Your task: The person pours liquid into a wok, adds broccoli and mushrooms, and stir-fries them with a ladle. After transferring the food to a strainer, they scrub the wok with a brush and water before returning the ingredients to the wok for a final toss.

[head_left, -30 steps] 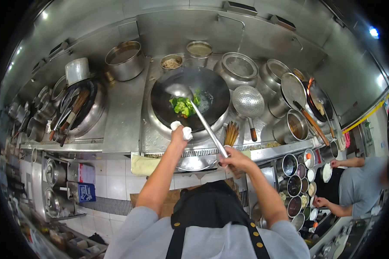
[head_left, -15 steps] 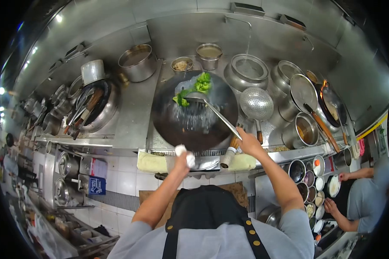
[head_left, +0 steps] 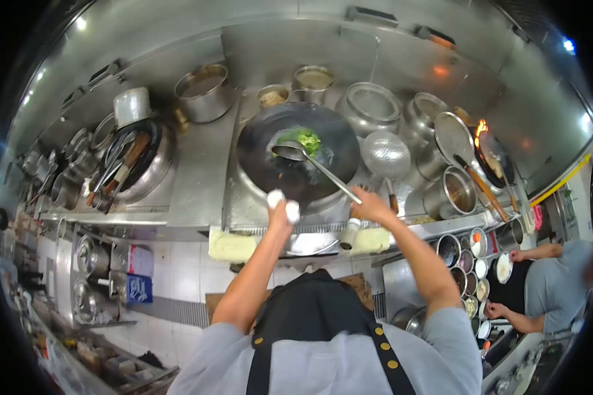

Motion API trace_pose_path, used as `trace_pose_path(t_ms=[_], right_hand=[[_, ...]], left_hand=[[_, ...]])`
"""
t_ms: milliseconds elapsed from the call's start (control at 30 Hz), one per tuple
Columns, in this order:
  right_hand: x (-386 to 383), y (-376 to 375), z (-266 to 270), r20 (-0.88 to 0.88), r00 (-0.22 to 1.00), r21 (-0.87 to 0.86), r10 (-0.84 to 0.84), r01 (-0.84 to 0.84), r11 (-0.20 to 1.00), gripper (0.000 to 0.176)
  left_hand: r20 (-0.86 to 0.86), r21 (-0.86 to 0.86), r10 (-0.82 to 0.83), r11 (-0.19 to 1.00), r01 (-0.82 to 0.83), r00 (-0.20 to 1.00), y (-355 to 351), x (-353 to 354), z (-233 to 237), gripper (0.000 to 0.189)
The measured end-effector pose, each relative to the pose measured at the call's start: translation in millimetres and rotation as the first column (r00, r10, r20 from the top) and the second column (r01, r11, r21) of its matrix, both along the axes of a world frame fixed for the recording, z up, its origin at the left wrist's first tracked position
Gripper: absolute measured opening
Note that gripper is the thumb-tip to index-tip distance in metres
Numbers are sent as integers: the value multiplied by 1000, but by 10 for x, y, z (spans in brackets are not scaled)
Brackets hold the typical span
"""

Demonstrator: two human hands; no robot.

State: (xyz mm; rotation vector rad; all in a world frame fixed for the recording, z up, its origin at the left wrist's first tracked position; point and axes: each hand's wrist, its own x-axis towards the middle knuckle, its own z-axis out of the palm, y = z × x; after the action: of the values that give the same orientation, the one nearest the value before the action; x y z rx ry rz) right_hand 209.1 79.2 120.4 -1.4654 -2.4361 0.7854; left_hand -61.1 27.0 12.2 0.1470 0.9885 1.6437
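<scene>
My right hand (head_left: 373, 205) is closed around the long handle of a metal ladle (head_left: 288, 153). The ladle's bowl is over the dark wok (head_left: 260, 172), at the near left of a heap of green vegetables that look like broccoli (head_left: 303, 138). At the wok's near edge, my left hand (head_left: 280, 214) grips a folded white cloth (head_left: 291, 209). Whether there is a wok handle under the cloth is hidden.
A perforated strainer (head_left: 385, 155) and a lidded pot (head_left: 373, 105) stand right of the wok. Flames rise by another pan (head_left: 491, 155) farther right. Several pots line the back. A co-worker (head_left: 557, 276) holds a white plate (head_left: 504, 268) at the right.
The vegetables have dropped from being tossed up at the far side into the wok's middle. The wok's near edge has risen slightly, and the co-worker's plate has moved up and left.
</scene>
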Motion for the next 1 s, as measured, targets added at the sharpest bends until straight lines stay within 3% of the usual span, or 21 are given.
trace_pose_path(t_ms=[33, 67, 167, 200, 233, 267, 300, 367, 400, 433, 467, 500, 533, 567, 633, 667, 767, 833, 900, 933, 1000], right_hand=[[-14, -54, -72, 12, 998, 84, -56, 55, 995, 53], [20, -165, -37, -20, 996, 86, -85, 86, 993, 55], [-87, -470, 268, -111, 985, 19, -133, 136, 990, 59], [-245, -620, 516, -145, 939, -221, -313, 278, 935, 58], [-331, -715, 644, -133, 861, -445, -490, 390, 806, 58], [-165, -457, -175, -262, 895, -103, -360, 345, 933, 59], [-234, -372, -286, -260, 897, -90, -358, 347, 933, 59], [-482, -227, -424, -115, 875, 169, -470, 484, 859, 58], [-445, -34, -845, -37, 902, 324, -430, 418, 849, 58], [-541, -132, -548, -43, 898, 324, -438, 428, 844, 58], [-606, -274, -243, -94, 883, 14, -460, 463, 886, 59], [-656, -401, -27, -131, 859, -299, -494, 441, 846, 60], [-495, -405, -364, -203, 905, -97, -373, 361, 928, 60], [-419, -464, -353, -184, 909, -103, -374, 361, 927, 60], [-354, -677, -156, -212, 945, -50, -250, 245, 968, 59], [-360, -765, 113, -125, 956, -124, -267, 252, 960, 57], [-123, -798, 403, -62, 990, -129, -127, 118, 985, 56], [9, -777, 346, -94, 989, -212, -113, 91, 973, 55], [11, -771, 549, -82, 995, -238, -54, 33, 971, 54], [-16, -760, 786, -83, 995, -224, -60, 40, 974, 54], [-102, -832, 1163, 120, 975, -422, -185, 219, 880, 51]], left_hand=[[-47, -4, 13, 1000, -13, 999, -121, 48, -210, 31], [-67, -6, -63, 998, 63, 996, -331, 73, -49, 34], [-94, -30, 30, 999, -33, 995, -200, 55, 4, 31], [-9, 17, 79, 997, -79, 997, 20, -4, -67, 22], [-8, -46, -24, 999, 24, 1000, 234, -108, -13, 15], [-2, -79, -32, 996, 32, 999, 375, -153, 60, 13], [1, -104, -40, 994, 40, 999, 482, -187, 126, 12], [86, -121, -180, 974, 190, 980, 580, -305, -82, 11], [237, -38, -342, 932, 361, 909, 585, -438, -203, 10], [232, -38, -351, 929, 369, 907, 575, -447, 2, 10], [281, -95, -297, 938, 334, 913, 560, -453, 193, 10], [332, -157, -236, 941, 300, 914, 555, -439, 332, 12], [303, -129, -304, 926, 355, 903, 704, -476, 104, 9], [288, -131, -294, 931, 342, 911, 972, -476, -394, 9], [247, -102, -354, 916, 388, 902, 1120, -453, -893, 17], [175, -120, -213, 965, 235, 961, 1073, -350, -828, 22], [139, -178, -167, 965, 191, 976, 694, -279, -124, 22], [158, -87, -217, 969, 233, 963, 828, -380, -549, 19], [155, -127, -216, 963, 237, 964, 799, -456, -392, 16], [198, -117, -230, 960, 256, 953, 749, -469, -189, 15], [271, -104, -234, 957, 270, 934, 497, -504, 243, 14]])
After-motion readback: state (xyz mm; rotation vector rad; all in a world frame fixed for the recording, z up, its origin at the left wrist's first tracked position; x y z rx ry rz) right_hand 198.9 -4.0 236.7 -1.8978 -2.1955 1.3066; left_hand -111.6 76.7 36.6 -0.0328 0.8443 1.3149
